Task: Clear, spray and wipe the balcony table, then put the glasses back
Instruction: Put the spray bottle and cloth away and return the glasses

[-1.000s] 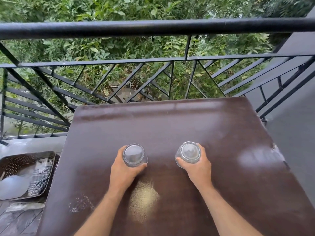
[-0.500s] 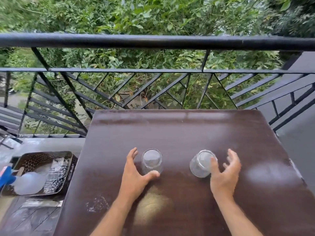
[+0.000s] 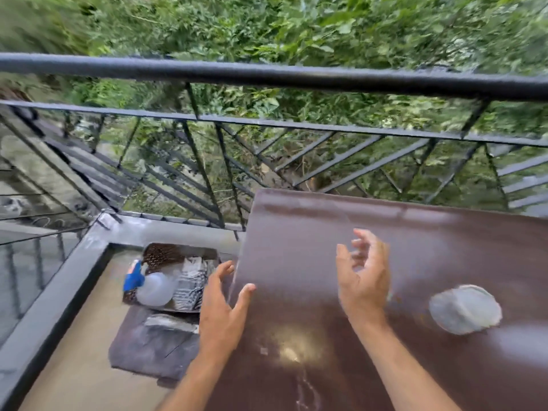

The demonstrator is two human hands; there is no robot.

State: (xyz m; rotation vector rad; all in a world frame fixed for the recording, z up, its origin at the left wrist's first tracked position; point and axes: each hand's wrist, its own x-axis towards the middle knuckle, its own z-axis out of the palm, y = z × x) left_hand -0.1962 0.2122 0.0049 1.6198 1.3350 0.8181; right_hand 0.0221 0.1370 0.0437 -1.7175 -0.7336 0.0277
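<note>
Both hands, left hand (image 3: pixel 222 310) and right hand (image 3: pixel 363 280), hover mid-frame over the table (image 3: pixel 444 247), fingers spread, holding nothing. One glass (image 3: pixel 465 310) (blurred) stands lower right.

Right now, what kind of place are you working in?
Most likely a raised outdoor balcony: a black metal railing runs behind the brown table, with dense green foliage beyond it.

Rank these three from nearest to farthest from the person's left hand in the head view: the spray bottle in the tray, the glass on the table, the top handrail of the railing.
From the left hand:
1. Spray bottle, just to its left, in the tray on the floor.
2. Glass, to the right on the table, beyond the right hand.
3. Top handrail, far ahead, above everything else.
</note>
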